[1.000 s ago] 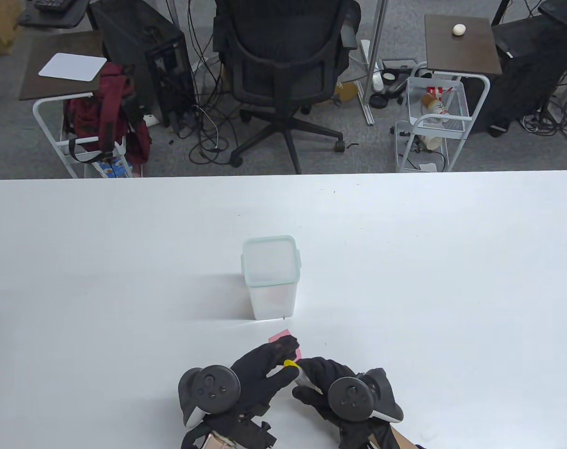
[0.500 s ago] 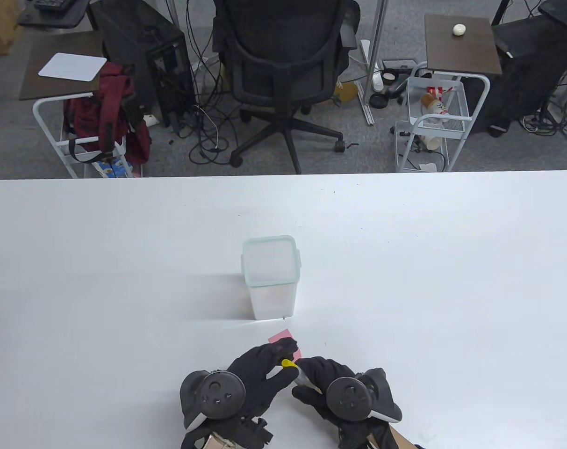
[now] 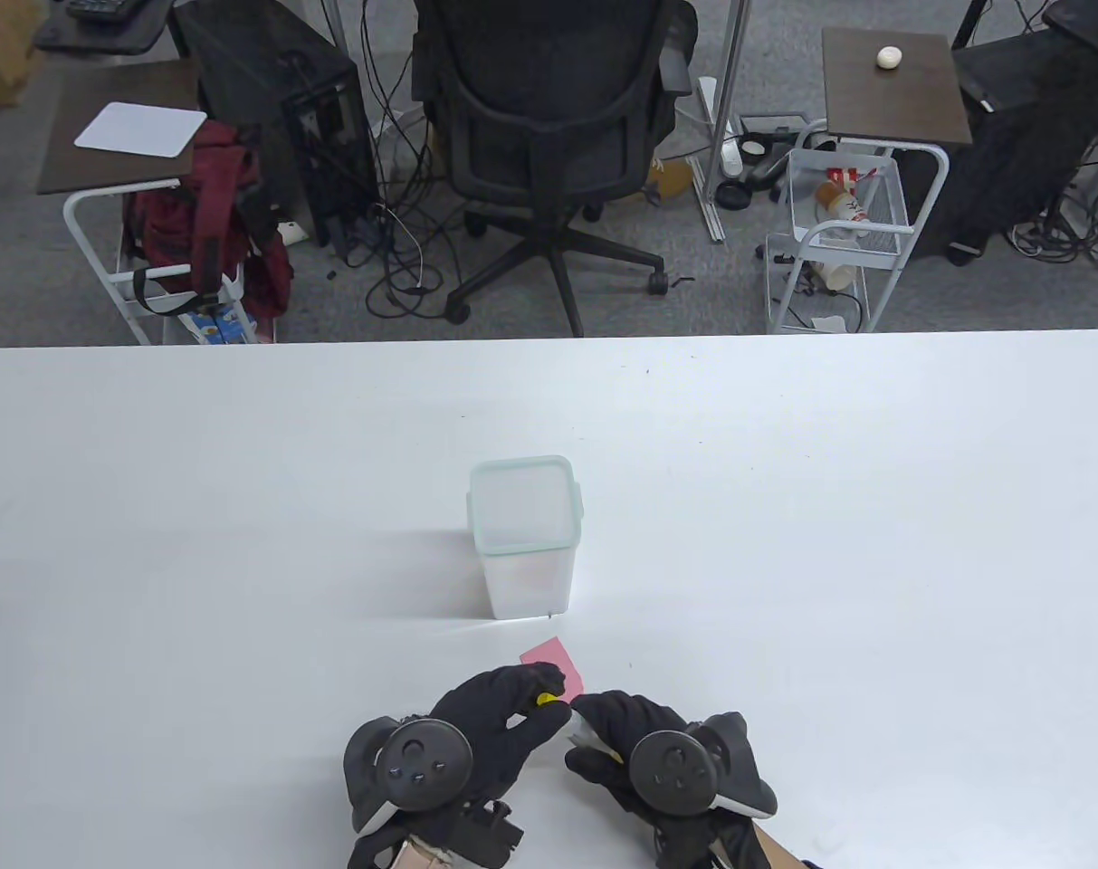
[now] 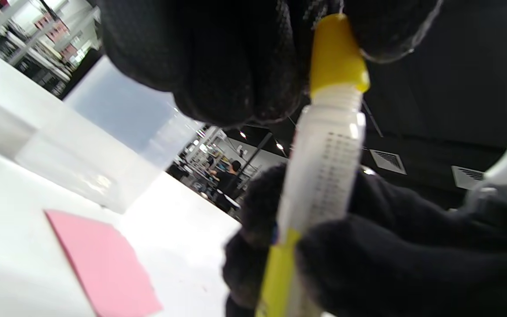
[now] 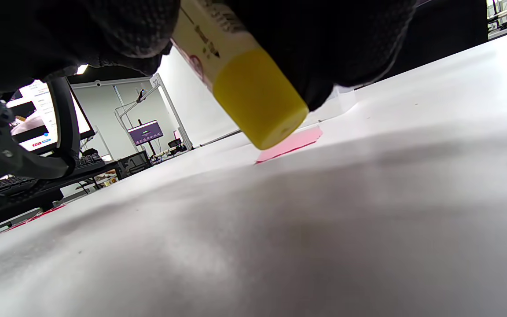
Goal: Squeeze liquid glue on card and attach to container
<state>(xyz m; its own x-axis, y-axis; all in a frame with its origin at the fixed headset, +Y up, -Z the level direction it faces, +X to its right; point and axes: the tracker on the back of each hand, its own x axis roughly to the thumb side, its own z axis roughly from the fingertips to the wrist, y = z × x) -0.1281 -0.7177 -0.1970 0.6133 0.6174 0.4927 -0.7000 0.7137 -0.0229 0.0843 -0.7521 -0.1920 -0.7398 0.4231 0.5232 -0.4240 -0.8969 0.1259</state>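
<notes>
Table (image 3: 241,507): a broad white top carried everything, with both gloved hands near its front edge.
Container (image 3: 523,539): a clear, square, lidded tub with a pale green rim stood upright at the middle of the table, apart from the hands and just beyond the card.
Right hand (image 3: 644,747): it was wrapped around the body of the glue tube, holding it off the table.
Left hand (image 3: 494,724): its fingertips (image 4: 236,66) pinched the yellow cap at the tube's upper end.
Card (image 3: 553,661): a pink square lay flat on the table between the container and the hands, partly hidden by the left fingers.
Glue tube (image 4: 324,167): white with printed text and a yellow strip, it rose upright between the two hands.
Cap (image 4: 337,55): yellow, seated on the threaded neck.
</notes>
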